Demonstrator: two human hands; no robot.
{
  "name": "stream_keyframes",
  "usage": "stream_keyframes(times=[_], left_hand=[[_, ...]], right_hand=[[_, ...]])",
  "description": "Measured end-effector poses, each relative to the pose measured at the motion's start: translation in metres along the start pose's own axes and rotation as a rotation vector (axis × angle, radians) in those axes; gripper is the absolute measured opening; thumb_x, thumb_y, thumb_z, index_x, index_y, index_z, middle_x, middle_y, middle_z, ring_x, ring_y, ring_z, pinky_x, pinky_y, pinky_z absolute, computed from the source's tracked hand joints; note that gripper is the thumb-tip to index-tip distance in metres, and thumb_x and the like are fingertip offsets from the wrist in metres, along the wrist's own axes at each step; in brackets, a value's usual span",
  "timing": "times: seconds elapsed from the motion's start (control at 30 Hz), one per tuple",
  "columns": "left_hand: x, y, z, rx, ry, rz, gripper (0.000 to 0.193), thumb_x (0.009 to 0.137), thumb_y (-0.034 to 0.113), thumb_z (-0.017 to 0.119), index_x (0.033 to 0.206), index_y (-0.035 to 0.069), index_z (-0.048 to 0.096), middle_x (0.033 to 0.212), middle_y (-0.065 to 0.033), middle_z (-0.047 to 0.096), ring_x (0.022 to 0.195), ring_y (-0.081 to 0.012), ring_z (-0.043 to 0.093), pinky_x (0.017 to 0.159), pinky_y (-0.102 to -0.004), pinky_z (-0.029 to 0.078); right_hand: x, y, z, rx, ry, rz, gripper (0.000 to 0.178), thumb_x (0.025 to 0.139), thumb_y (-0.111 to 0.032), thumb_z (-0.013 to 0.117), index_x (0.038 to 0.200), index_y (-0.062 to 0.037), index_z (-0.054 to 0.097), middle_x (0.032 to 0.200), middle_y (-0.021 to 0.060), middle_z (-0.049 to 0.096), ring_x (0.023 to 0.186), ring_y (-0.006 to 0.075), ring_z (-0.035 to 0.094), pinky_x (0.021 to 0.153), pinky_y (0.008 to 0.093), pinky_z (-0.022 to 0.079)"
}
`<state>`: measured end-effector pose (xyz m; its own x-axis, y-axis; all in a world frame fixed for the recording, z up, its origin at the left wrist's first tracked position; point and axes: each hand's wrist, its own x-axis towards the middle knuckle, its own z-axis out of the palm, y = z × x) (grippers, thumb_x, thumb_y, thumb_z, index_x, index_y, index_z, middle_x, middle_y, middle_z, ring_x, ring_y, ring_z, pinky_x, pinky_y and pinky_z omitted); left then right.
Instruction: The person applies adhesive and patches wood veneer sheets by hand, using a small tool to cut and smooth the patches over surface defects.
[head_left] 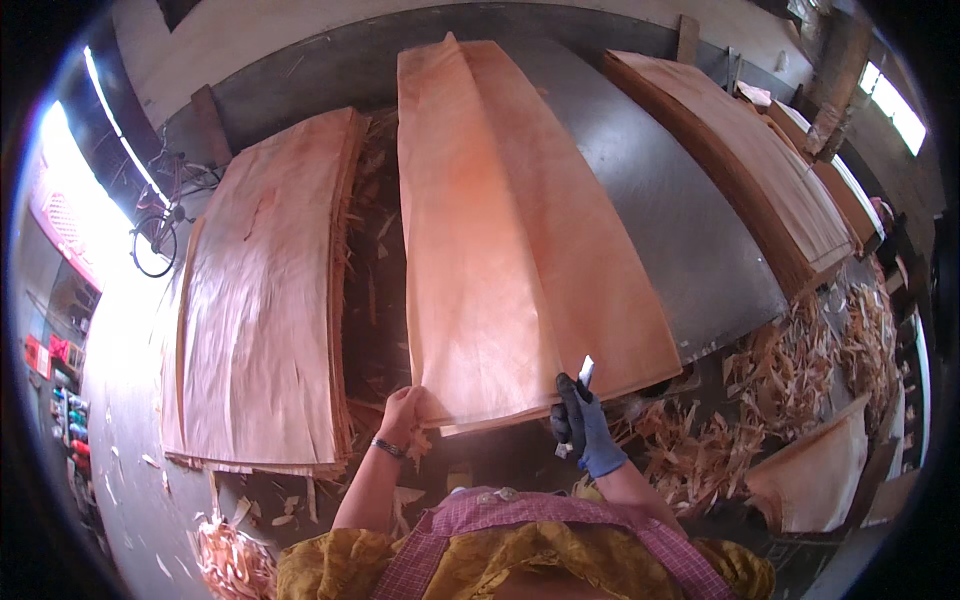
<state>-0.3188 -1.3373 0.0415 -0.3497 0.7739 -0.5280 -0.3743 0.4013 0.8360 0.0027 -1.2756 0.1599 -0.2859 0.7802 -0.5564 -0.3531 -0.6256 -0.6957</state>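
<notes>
A long reddish-orange sheet of wood veneer lies in front of me, with a raised fold running along its length. My left hand, bare with a band at the wrist, is closed on its near left corner. At the near edge, right of the middle, is my right hand in a blue and black glove. Its fingers are wrapped round a slim white tool, whose white ends stick out above and below the fist; its kind is hidden. The gloved thumb side touches the veneer's edge.
Stacks of veneer stand to the left and far right. A grey metal tabletop shows beside the sheet. Torn veneer scraps pile up at the right, with a curved offcut. A bicycle stands far left.
</notes>
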Motion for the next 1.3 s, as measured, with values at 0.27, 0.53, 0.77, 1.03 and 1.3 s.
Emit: stream_keyframes(times=[0.27,0.53,0.77,1.03,1.3], left_hand=[[-0.101,0.008,0.198,-0.059,-0.007,0.117,0.018,0.094,0.023,0.059,0.09,0.006,0.065,0.068,0.0026,0.059,0.055,-0.0064,0.055,0.048,-0.0207,0.043],[-0.164,-0.028,0.396,-0.04,-0.088,0.039,0.025,0.096,0.028,0.056,0.094,0.004,0.065,0.073,0.0024,0.057,0.059,-0.006,0.051,0.053,-0.022,0.042],[-0.063,-0.03,0.513,0.053,-0.25,0.077,0.027,0.097,0.029,0.054,0.089,0.005,0.063,0.068,0.0035,0.05,0.058,-0.007,0.048,0.054,-0.0233,0.043],[0.08,-0.001,0.653,0.078,-0.366,0.051,0.023,0.097,0.028,0.054,0.093,0.007,0.061,0.074,0.0007,0.056,0.063,-0.0109,0.057,0.057,-0.0264,0.048],[0.116,-0.025,0.767,0.307,-0.351,0.033,0.024,0.095,0.029,0.056,0.095,0.006,0.061,0.083,-0.0021,0.063,0.064,-0.0139,0.063,0.055,-0.0271,0.05]], right_hand=[[-0.051,-0.134,-0.194,0.296,-0.27,0.111,0.027,0.097,-0.036,0.056,0.075,-0.0232,0.047,0.052,-0.0068,0.034,0.038,0.0068,0.033,0.036,0.0249,0.025],[-0.115,-0.242,-0.385,0.13,-0.116,0.055,0.027,0.097,-0.036,0.056,0.076,-0.0222,0.045,0.053,-0.0066,0.033,0.039,0.007,0.03,0.037,0.0248,0.023],[-0.017,-0.314,-0.465,-0.157,0.124,-0.078,0.024,0.091,-0.04,0.064,0.087,-0.0206,0.05,0.053,-0.0067,0.039,0.04,0.0084,0.037,0.035,0.0261,0.026],[0.125,-0.424,-0.534,-0.497,0.345,-0.204,0.03,0.085,-0.046,0.069,0.091,-0.0192,0.057,0.056,-0.0046,0.047,0.04,0.0104,0.041,0.036,0.0261,0.03],[0.214,-0.519,-0.679,-0.683,0.35,-0.181,0.034,0.085,-0.05,0.066,0.085,-0.018,0.055,0.051,-0.001,0.045,0.034,0.0121,0.037,0.033,0.0278,0.027]])
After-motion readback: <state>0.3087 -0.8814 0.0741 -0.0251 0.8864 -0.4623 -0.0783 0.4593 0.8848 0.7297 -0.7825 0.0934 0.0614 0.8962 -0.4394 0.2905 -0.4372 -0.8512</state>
